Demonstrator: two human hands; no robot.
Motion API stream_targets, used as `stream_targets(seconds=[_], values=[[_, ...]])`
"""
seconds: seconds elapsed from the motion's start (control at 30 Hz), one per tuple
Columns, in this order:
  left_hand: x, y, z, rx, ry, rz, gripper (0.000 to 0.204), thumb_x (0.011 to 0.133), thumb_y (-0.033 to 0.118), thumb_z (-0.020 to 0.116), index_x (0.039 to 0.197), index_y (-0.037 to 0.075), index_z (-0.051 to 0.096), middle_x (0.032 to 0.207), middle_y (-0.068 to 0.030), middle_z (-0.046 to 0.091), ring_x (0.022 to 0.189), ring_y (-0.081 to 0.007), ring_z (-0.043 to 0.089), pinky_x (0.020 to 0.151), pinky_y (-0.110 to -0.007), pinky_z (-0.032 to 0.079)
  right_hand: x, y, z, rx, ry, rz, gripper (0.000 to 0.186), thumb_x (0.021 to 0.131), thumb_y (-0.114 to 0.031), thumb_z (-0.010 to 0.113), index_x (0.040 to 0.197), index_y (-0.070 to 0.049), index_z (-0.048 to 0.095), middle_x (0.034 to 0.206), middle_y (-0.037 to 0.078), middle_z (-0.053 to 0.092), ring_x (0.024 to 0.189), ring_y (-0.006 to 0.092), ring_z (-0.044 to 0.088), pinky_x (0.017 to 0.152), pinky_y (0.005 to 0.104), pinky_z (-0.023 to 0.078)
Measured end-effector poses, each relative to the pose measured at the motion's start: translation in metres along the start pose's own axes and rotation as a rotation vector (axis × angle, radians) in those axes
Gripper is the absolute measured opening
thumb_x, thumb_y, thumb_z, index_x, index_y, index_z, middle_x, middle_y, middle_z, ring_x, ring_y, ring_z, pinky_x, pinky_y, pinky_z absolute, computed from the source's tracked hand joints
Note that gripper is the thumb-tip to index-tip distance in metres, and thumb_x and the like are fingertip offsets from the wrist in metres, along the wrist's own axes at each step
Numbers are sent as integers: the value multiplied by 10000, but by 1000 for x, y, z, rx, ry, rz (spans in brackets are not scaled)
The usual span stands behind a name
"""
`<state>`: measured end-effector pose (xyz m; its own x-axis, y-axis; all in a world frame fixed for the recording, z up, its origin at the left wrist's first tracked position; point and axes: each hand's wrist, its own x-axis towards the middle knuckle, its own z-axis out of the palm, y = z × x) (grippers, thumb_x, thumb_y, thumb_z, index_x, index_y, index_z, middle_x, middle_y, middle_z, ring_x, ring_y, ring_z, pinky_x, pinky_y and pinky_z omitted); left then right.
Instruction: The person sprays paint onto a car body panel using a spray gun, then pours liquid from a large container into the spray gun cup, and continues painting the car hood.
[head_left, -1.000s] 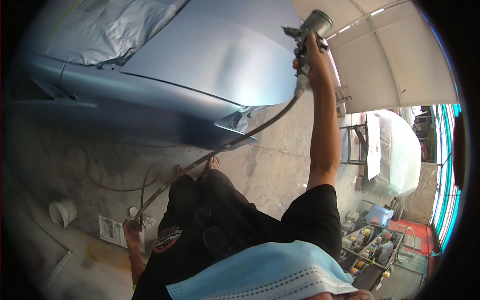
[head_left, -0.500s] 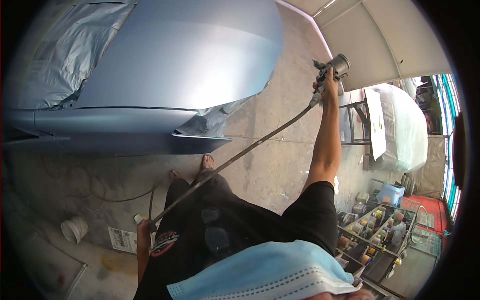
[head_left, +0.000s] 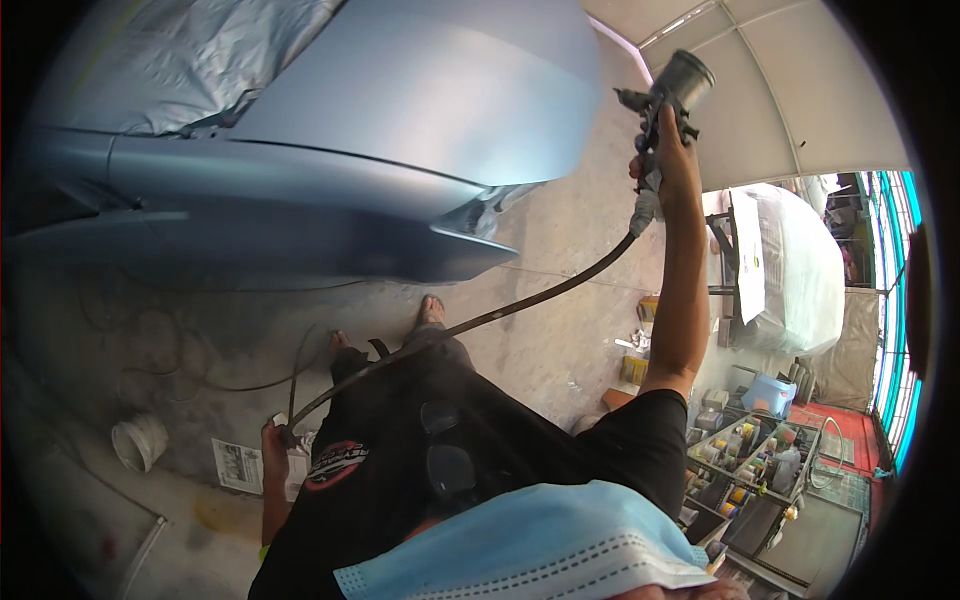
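My right hand (head_left: 676,168), arm stretched out ahead, is wrapped round the grip of a paint spray gun (head_left: 684,78) with a grey metal cup. From the taped base of the gun, a dark air hose (head_left: 530,300) runs across my body to the lower left. There my left hand (head_left: 274,440) is closed on the hose beside my hip. Left of the gun, apart from it, is a silver-blue car body (head_left: 440,90) with a smooth satin surface. Crinkled silver masking sheet (head_left: 215,60) covers part of it at the upper left.
More hose (head_left: 240,386) loops over the concrete floor at the left, near a white bucket (head_left: 140,442) and a newspaper sheet (head_left: 238,466). At the right stand a plastic-wrapped object (head_left: 795,270), a rack of cans (head_left: 750,460) and a blue container (head_left: 770,394). A pale panel wall (head_left: 800,100) rises behind the gun.
My right hand has lifted the spray gun farther up in the view, and its cup has tilted upward. The car body appears shifted up and right. My left hand still grips the hose.
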<state>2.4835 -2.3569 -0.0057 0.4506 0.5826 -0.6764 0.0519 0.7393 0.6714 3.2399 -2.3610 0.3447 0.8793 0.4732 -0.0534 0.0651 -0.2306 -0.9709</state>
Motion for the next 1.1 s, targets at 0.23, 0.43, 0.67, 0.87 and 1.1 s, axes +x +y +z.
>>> stream_targets(seconds=[0.23, 0.43, 0.67, 0.87, 1.1], values=[[-20, -11, -116, -135, 236, 44, 486, 947, 531, 409, 722, 112, 512, 627, 9, 479, 664, -117, 468, 687, -289, 355, -92, -86, 157, 115, -317, -172, 453, 946, -489, 573, 1025, -44, 545, 755, 64, 561, 437, 168, 548, 366, 275, 433], [-45, 25, -146, -185, 224, 86, 489, 930, 523, 438, 634, 133, 432, 586, 10, 398, 599, -149, 417, 625, -305, 313, -178, -159, 227, -95, -177, -108, 499, 981, -520, 463, 1040, -38, 575, 780, 61, 570, 503, 139, 558, 409, 299, 463], [-39, 42, -145, -88, 170, 111, 460, 949, 479, 419, 650, 131, 448, 579, 5, 402, 581, -150, 411, 607, -297, 307, -113, -62, 154, 109, -262, -48, 483, 948, -548, 526, 992, -69, 568, 694, 42, 580, 394, 142, 522, 356, 268, 405], [-21, 48, -85, 95, 98, 11, 416, 966, 432, 404, 710, 116, 493, 610, 4, 431, 614, -141, 428, 649, -299, 328, -60, 21, 36, 152, -23, 50, 410, 957, -476, 553, 979, -67, 584, 695, 53, 580, 395, 158, 521, 343, 298, 434], [-22, 66, 22, 262, 54, -42, 396, 966, 391, 400, 731, 91, 510, 647, -11, 470, 653, -140, 455, 674, -302, 337, 12, 107, -84, 218, 155, 106, 443, 938, -495, 579, 930, -52, 575, 660, 56, 558, 406, 182, 535, 355, 308, 451]])
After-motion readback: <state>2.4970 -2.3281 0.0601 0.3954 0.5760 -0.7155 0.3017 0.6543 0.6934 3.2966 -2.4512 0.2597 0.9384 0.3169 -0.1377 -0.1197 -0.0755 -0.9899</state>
